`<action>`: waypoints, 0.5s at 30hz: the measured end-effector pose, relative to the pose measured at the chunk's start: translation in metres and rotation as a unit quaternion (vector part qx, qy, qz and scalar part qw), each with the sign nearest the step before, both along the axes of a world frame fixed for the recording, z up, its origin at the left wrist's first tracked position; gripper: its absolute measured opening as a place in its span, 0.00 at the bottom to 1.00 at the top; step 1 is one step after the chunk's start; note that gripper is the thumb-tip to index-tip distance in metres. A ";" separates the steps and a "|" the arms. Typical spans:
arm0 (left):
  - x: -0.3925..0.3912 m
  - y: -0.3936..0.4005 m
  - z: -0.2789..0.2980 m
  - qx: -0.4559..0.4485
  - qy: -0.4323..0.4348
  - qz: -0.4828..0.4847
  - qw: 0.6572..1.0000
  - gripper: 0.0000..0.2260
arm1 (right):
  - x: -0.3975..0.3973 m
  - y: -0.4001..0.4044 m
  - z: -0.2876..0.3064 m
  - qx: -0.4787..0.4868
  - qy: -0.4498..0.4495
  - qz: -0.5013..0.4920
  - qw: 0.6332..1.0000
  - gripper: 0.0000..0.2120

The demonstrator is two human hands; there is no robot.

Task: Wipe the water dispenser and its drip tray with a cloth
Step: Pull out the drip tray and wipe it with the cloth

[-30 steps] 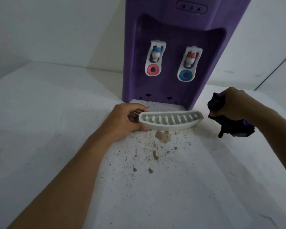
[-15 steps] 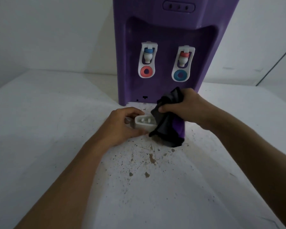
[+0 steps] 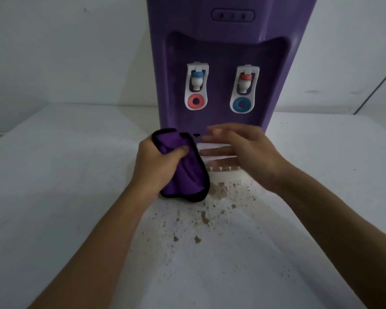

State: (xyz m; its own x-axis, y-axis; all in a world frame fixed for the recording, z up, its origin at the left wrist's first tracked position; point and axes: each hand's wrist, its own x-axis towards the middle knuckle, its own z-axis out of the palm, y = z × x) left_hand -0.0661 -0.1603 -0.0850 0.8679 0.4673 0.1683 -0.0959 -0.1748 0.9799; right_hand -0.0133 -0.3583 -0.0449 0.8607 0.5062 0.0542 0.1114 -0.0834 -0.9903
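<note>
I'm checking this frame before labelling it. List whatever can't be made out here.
- Drip tray, head view: mostly covered by the cloth and the blurred right hand; only a slotted strip shows.
- Right hand: motion-blurred, so whether its fingers touch the tray is unclear.
- Water dispenser: top cut off by the frame edge.
- Left hand: its grip hides the cloth's far side.

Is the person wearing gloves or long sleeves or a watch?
No. The left hand and the right hand are both bare, with no gloves. Both forearms are bare too, as far as the picture shows: no sleeves, no watch, no bracelet. No rings show, though the right hand's fingers are blurred, so that is harder to tell there.
</note>
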 end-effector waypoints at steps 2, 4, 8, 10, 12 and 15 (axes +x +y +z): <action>-0.001 0.010 0.001 -0.055 0.019 0.004 0.998 0.10 | 0.008 -0.014 -0.010 -0.157 -0.211 -0.075 0.962 0.14; -0.004 0.016 0.002 -0.072 0.028 -0.013 0.997 0.15 | 0.018 -0.031 -0.021 -0.309 -0.284 -0.048 0.907 0.23; -0.006 0.015 -0.001 -0.013 0.053 -0.027 0.998 0.24 | 0.032 -0.055 -0.045 -0.469 -0.280 0.007 0.837 0.39; -0.004 0.013 -0.003 0.034 0.044 -0.011 0.998 0.24 | 0.035 -0.057 -0.052 -0.467 -0.277 -0.007 0.840 0.39; -0.004 0.011 -0.004 0.072 0.014 -0.011 0.997 0.21 | 0.035 -0.056 -0.056 -0.445 -0.283 -0.017 0.849 0.36; -0.005 0.008 -0.005 0.132 -0.030 -0.031 0.990 0.16 | 0.035 -0.057 -0.056 -0.396 -0.288 -0.022 0.872 0.33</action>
State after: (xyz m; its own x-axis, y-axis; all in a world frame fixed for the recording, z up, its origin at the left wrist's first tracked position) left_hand -0.0708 -0.1522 -0.0902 0.8783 0.3464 0.3296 -0.1709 -0.4164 0.8930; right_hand 0.0220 -0.4150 -0.1014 0.8263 0.5475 0.1320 0.5496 -0.7328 -0.4011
